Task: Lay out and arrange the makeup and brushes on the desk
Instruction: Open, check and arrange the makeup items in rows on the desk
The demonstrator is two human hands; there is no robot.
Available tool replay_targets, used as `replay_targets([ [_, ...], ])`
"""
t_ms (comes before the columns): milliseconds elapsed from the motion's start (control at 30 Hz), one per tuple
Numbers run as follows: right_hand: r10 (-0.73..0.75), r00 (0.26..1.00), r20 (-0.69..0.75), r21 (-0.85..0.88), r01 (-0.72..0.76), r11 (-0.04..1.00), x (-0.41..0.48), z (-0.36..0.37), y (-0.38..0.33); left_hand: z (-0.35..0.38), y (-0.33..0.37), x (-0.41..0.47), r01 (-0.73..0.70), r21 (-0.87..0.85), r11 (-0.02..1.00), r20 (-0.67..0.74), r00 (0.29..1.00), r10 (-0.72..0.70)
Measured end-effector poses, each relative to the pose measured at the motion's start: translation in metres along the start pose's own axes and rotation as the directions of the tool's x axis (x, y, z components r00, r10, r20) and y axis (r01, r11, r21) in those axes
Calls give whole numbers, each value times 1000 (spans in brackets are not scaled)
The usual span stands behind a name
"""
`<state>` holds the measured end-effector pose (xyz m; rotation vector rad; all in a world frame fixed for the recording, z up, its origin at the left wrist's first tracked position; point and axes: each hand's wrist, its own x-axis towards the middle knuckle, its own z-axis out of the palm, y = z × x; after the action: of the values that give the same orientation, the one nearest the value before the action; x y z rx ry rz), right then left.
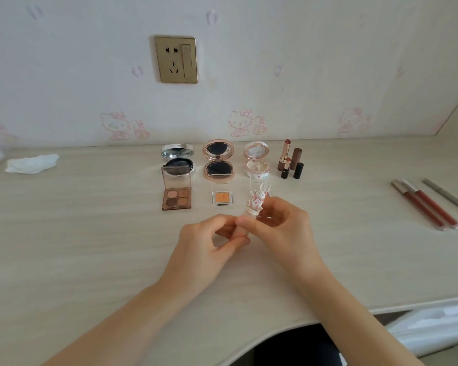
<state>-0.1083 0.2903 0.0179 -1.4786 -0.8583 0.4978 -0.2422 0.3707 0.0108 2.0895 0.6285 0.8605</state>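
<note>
My left hand (pixel 209 239) and my right hand (pixel 280 223) both grip a small lip product topped with a white rabbit figure (pixel 258 200), held above the desk's middle. The rabbit end points away from me; its tube is mostly hidden by my fingers. Behind it three open compacts stand in a row: silver (pixel 177 159), rose-gold (pixel 218 159) and white-pink (pixel 256 161). In front of them lie an open brown eyeshadow palette (pixel 176 198) and an open orange single shadow (pixel 221 198). Two uncapped lipsticks (pixel 286 159) stand with their caps (pixel 298 163) at the row's right.
Two red lip glosses (pixel 428 207) and a grey pencil (pixel 447 196) lie at the right of the desk (pixel 90 247). A crumpled tissue (pixel 32 163) sits at the far left. A wall socket (pixel 176 59) is above. The desk's curved front edge runs below my forearms.
</note>
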Motion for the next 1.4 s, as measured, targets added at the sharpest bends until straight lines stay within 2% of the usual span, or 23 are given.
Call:
replay_targets([
  [333, -35, 989, 144, 142, 14, 990, -1, -4, -5, -2, 2, 3, 124, -181, 976, 119, 987, -103],
  [500, -18, 993, 118, 202, -6, 979, 0, -6, -6, -1, 2, 4, 172, -218, 961, 113, 982, -150],
  [667, -19, 997, 79, 160, 6, 987, 1, -4, -5, 1, 1, 3, 167, -182, 969, 88, 984, -153],
  [800, -17, 992, 125, 219, -11, 976, -2, -5, -5, 1, 1, 4, 142, -148, 979, 46, 990, -136],
  [967, -36, 996, 82, 144, 24, 989, -2, -1, -5, 1, 2, 3, 99, -93, 991, 43, 995, -95],
  [1100, -1, 993, 119, 226, -26, 974, -3, -3, -6, 1, 2, 3, 90, -84, 992, 23, 996, -89],
  [1267, -42, 997, 68, 118, 34, 992, -1, 0, -8, 2, 2, 3, 68, -63, 996, -2, 998, -68],
  [1400, -17, 995, 98, 196, -2, 981, -2, -3, -7, 2, 1, 2, 62, -47, 997, 6, 998, -62],
])
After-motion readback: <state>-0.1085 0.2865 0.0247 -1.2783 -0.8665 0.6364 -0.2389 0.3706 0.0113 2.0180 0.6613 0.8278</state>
